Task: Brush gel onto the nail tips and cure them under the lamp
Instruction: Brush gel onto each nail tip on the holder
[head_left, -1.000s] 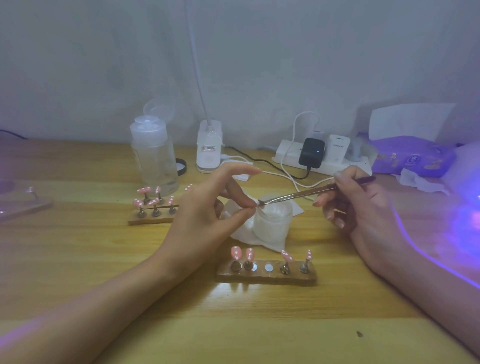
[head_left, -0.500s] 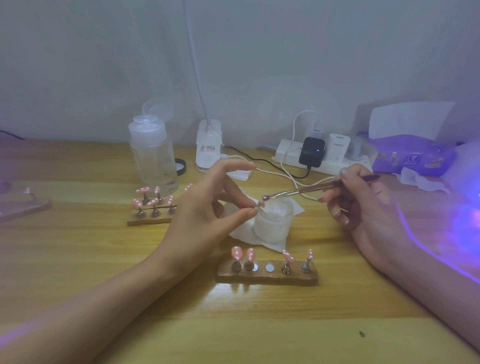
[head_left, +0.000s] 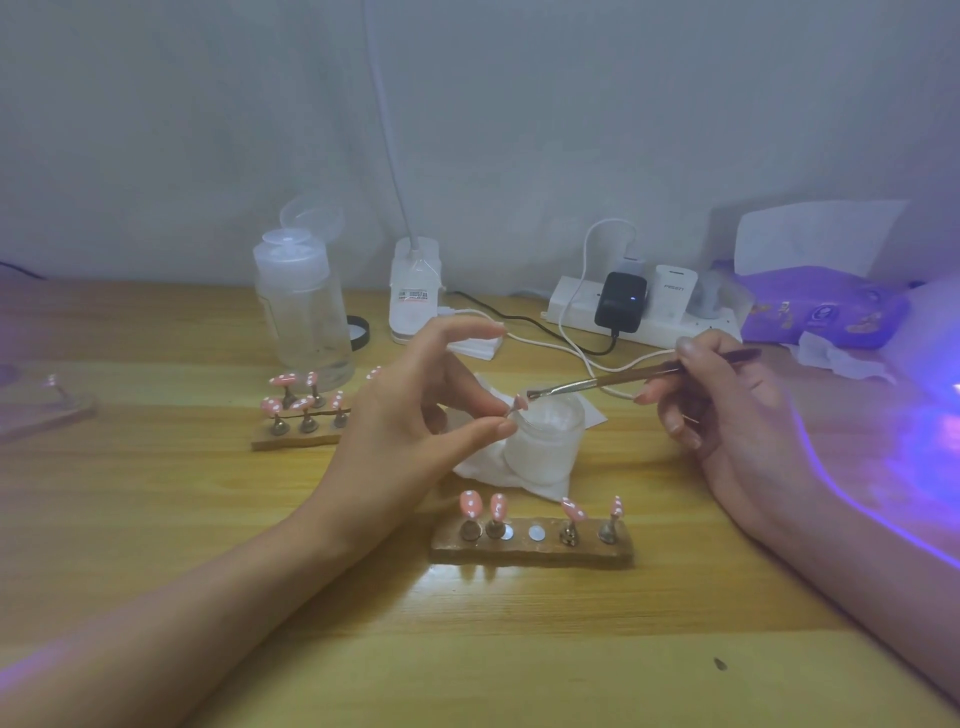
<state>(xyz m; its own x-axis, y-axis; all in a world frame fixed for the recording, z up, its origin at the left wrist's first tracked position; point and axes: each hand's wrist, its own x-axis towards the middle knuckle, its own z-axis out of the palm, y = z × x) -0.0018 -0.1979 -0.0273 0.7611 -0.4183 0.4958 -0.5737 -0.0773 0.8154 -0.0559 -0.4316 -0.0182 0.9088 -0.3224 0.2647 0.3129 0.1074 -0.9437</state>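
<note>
Pink nail tip (head_left: 518, 402), barely visible, sits in the grip of the left hand (head_left: 405, 431), pinched between thumb and a curled finger while the index finger arches up and clear. The tip is held above the near rim of a frosted white jar (head_left: 545, 441), which stands on a crumpled white tissue (head_left: 488, 470) at the middle of the wooden bench (head_left: 156, 519). From the right, a slim brush (head_left: 597, 384) reaches in, its bristles at the pinched tip; whether they touch it cannot be told. The right hand (head_left: 727, 415) has its grip closed round the brush handle, fingers curled as on a pen.

Nearest the person lies a brown holder block (head_left: 530, 553) carrying four pink, white-dotted nail tips (head_left: 470, 504) on small metal stands, with a bare metal disc (head_left: 536, 532) showing in the gap between the second and third stands. A second holder block (head_left: 291, 441) stands farther back on the left, partly behind the left hand, crowded with more dotted tips (head_left: 283, 380).

Along the wall stand a clear pump bottle (head_left: 301, 312) with its cap flipped open, a white lamp base (head_left: 414, 291) with a thin stem rising out of view, and a white power strip (head_left: 644, 325) holding a black charger (head_left: 621, 301). A purple tissue pack (head_left: 826, 306) rests beyond the right hand. Violet glow (head_left: 924, 452) washes the bench at the right edge and rims the right forearm.
</note>
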